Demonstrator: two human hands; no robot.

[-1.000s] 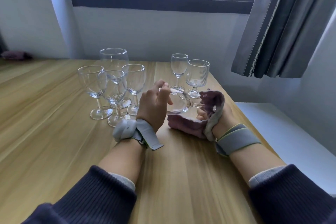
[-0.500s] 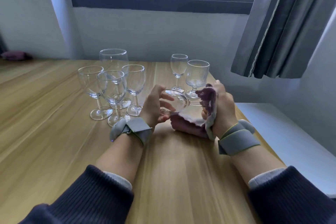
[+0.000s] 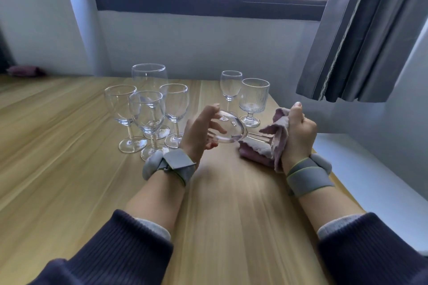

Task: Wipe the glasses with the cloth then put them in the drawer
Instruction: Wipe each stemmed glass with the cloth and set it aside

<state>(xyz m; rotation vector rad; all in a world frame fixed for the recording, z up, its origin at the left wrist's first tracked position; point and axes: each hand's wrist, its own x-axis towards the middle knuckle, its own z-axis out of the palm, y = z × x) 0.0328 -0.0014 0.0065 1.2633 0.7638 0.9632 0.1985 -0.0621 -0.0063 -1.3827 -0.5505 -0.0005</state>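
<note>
left hand (image 3: pixel 200 133) fingers curling round bowl of sideways glass (image 3: pixel 228 128) above bench (image 3: pixel 69 169); right hand (image 3: pixel 298 133) gripping cloth (image 3: pixel 266 143) round its stem. wiping underway; six glasses standing, drawer unseen.

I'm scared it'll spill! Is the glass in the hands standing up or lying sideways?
Lying sideways. The held glass has its bowl in the left hand and its stem pointing toward the right hand with the cloth. It looks empty.

home dining room, wooden table (image 3: pixel 69 146), curtain (image 3: pixel 370 41)
</note>
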